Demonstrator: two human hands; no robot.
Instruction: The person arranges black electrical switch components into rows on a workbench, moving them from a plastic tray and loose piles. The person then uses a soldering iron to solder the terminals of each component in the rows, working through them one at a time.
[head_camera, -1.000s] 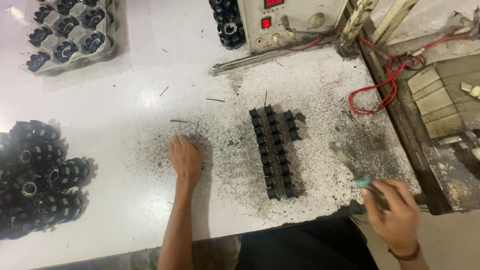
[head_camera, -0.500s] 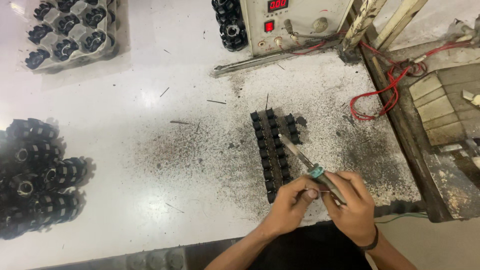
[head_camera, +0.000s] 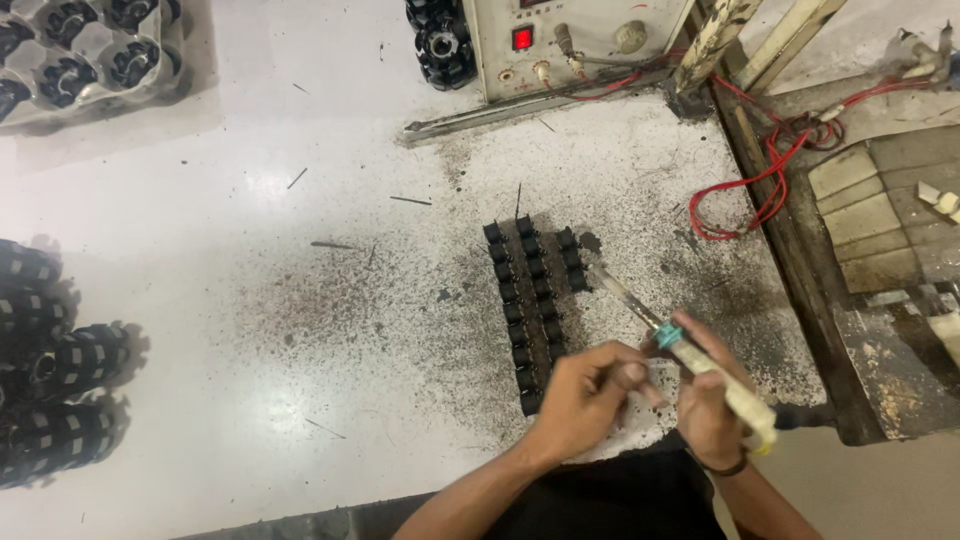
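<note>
A soldering iron (head_camera: 680, 345) with a pale, worn handle and a teal collar is gripped in the closed fingers of the right hand (head_camera: 712, 400), its shaft angled up and to the left so that the tip lies just beside the right edge of a block of small black components (head_camera: 532, 300). The block is arranged in three close columns on a white worktable (head_camera: 200, 250), on a patch heavily speckled with dark residue. The left hand (head_camera: 585, 395) is held just beside the right hand, near the lower end of the block, with its fingers curled and pinched together; whether anything is held between them cannot be told. Short dark wire offcuts (head_camera: 410, 200) are scattered on the table to the upper left of the block. A metal control box (head_camera: 570, 40) with a red lit switch is seen at the far edge, red wires (head_camera: 760, 185) trailing from its right. Black toothed rings are stacked at the left edge (head_camera: 60, 370) and set in a clear tray (head_camera: 90, 60) at the upper left.
</note>
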